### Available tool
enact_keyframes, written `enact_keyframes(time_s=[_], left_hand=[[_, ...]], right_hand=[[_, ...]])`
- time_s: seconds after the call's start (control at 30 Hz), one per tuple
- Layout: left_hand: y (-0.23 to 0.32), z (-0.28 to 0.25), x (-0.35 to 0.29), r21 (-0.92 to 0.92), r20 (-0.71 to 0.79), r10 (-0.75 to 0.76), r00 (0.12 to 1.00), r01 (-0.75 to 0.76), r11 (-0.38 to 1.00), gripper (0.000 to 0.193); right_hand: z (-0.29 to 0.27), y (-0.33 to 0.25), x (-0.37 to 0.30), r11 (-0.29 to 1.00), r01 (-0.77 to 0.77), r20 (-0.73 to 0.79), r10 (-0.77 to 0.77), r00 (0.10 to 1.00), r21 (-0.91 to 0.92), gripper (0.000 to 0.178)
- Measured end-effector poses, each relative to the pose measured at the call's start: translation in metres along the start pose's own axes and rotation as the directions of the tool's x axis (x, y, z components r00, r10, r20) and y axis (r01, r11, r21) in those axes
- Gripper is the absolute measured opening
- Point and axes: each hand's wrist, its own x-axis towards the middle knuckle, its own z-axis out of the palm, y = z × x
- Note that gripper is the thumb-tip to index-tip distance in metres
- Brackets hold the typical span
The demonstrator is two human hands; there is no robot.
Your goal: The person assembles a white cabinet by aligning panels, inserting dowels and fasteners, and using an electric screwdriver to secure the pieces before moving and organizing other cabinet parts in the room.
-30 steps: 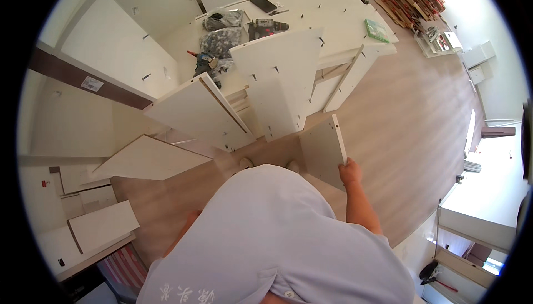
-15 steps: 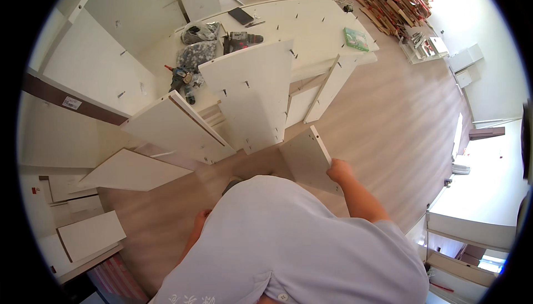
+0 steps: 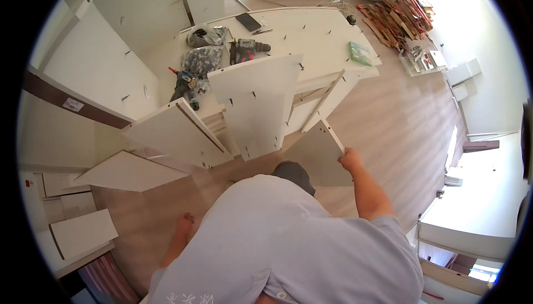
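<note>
1 small grey-white panel (image 3: 319, 154), tilted | right hand (image 3: 351, 160) fingers clasp its edge | left hand (image 3: 185, 222) empty, loose

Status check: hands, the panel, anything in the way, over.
Right hand grips the edge of the small grey-white panel. Left hand hangs empty over the wood floor. Upright white panels stand just ahead.

You have two hands in view: the right hand (image 3: 352, 160) grips one small white panel (image 3: 319, 154), and the left hand (image 3: 185, 222) hangs bare above the floor. On the large white board (image 3: 327, 38) you can count two clear hardware bags (image 3: 204, 36), two power drills (image 3: 248, 50), one dark phone (image 3: 248, 22) and one green box (image 3: 361, 53).
</note>
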Motion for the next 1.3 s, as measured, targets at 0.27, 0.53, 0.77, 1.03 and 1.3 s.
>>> enact_keyframes(time_s=[0.27,0.53,0.77,1.03,1.3], left_hand=[[-0.018,0.028,0.029,-0.784,0.108,-0.216,0.970,0.217,0.582,0.024],[0.133,0.210,-0.027,-0.278,0.056,-0.065,0.996,0.078,0.957,0.029],[0.211,0.214,-0.117,-0.220,-0.009,-0.132,0.991,0.127,0.967,0.033],[0.217,0.197,-0.202,-0.200,-0.086,-0.316,0.945,0.294,0.935,0.038],[0.239,0.211,-0.204,-0.186,-0.082,-0.294,0.952,0.275,0.943,0.043]], right_hand=[[-0.076,0.023,0.074,0.901,0.323,0.122,-0.300,0.946,-0.290,0.027],[-0.112,0.034,0.185,0.765,0.568,0.206,-0.529,0.823,-0.302,0.022],[-0.118,0.037,0.276,0.647,0.692,0.263,-0.641,0.721,-0.320,0.024],[-0.129,0.037,0.331,0.694,0.632,0.150,-0.624,0.767,-0.344,0.028],[-0.115,0.023,0.297,0.754,0.607,-0.274,-0.657,0.703,-0.251,0.047]])
